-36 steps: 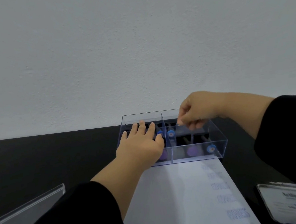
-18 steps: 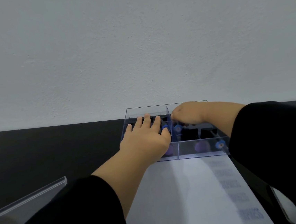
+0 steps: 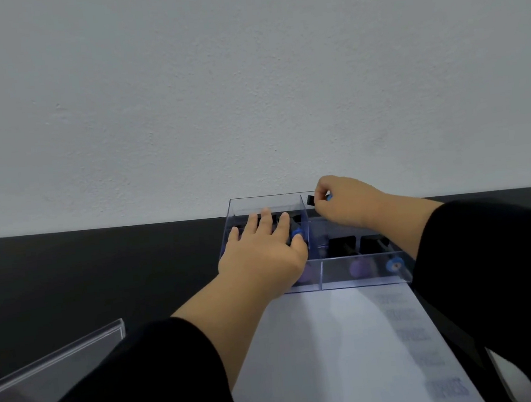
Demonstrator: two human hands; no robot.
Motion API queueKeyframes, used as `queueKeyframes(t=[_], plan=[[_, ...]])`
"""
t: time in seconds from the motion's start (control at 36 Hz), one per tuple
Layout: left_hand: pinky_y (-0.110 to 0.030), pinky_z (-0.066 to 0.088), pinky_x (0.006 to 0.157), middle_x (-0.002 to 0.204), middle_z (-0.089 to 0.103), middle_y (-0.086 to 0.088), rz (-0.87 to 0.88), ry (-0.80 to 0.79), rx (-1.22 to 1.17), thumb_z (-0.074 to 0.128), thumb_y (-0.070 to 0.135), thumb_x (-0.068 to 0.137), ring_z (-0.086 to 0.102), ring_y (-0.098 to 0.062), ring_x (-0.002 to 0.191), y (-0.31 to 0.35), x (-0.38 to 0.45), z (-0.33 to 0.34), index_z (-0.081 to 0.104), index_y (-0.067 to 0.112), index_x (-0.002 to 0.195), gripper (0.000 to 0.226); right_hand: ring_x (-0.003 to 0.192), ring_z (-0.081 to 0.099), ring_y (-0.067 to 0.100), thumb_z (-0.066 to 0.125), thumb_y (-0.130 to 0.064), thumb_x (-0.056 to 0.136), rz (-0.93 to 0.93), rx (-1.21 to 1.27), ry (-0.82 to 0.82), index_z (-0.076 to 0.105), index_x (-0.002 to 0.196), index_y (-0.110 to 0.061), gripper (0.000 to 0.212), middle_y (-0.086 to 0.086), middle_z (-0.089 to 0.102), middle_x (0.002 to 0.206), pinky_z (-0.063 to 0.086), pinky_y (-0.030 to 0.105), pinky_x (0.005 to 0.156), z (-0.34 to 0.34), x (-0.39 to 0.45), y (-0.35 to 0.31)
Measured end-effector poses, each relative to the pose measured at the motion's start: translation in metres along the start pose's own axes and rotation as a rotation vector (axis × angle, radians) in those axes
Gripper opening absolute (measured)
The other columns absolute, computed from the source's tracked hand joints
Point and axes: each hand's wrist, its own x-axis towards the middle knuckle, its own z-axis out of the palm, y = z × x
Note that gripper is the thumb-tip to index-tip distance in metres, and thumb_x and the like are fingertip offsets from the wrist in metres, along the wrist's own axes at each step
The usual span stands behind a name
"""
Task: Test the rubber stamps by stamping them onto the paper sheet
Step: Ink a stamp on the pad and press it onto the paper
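A clear acrylic box (image 3: 365, 277) with compartments stands at the far end of the white paper sheet (image 3: 331, 356). Inside it lie black rubber stamps with purple (image 3: 360, 268) and blue knobs (image 3: 393, 265). My left hand (image 3: 262, 253) lies flat with straight fingers over the left compartment. Above the box's back right part, my right hand (image 3: 345, 203) pinches a black stamp with a blue knob (image 3: 311, 200). Blue stamped words (image 3: 413, 332) run down the paper's right side.
The table top (image 3: 86, 276) is black and meets a white wall behind the box. A clear acrylic lid (image 3: 53, 367) lies at the near left. A pale flat object (image 3: 514, 377) shows at the bottom right edge, mostly hidden by my right sleeve.
My right hand dipped into the box's right compartment, then rose with a black blue-knobbed stamp pinched in its fingers. My left hand stayed on the left compartment.
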Motion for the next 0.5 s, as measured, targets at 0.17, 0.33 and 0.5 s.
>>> queueKeyframes(t=[0.17, 0.33, 0.5], plan=[[-0.044, -0.006, 0.117, 0.160, -0.010, -0.003, -0.054, 0.022, -0.105, 0.012, 0.038, 0.102, -0.011, -0.019, 0.147, 0.003, -0.002, -0.002, -0.002, 0.025, 0.153, 0.054, 0.067, 0.045, 0.007, 0.048, -0.014, 0.088, -0.027, 0.091, 0.069, 0.052, 0.090, -0.017, 0.006, -0.008, 0.050, 0.079, 0.035, 0.020, 0.056, -0.018, -0.017, -0.001], [-0.048, -0.011, 0.115, 0.160, -0.008, -0.004, -0.119, 0.022, -0.021, 0.010, 0.041, 0.101, -0.008, -0.020, 0.147, 0.010, -0.009, -0.010, -0.002, 0.026, 0.153, 0.055, 0.060, 0.044, 0.010, 0.047, -0.015, 0.089, -0.013, 0.122, 0.056, 0.052, 0.095, -0.018, 0.008, -0.003, 0.051, 0.074, 0.036, 0.023, 0.053, -0.039, -0.045, -0.006], [-0.048, -0.009, 0.115, 0.160, -0.005, -0.009, -0.126, 0.034, 0.237, 0.007, 0.047, 0.101, -0.004, -0.026, 0.147, 0.021, -0.024, -0.027, -0.006, 0.022, 0.152, 0.059, 0.061, 0.042, 0.012, 0.050, -0.022, 0.091, 0.018, 0.079, 0.002, 0.044, 0.094, -0.016, 0.009, -0.001, 0.048, 0.075, 0.036, 0.024, 0.055, -0.060, -0.080, -0.012]])
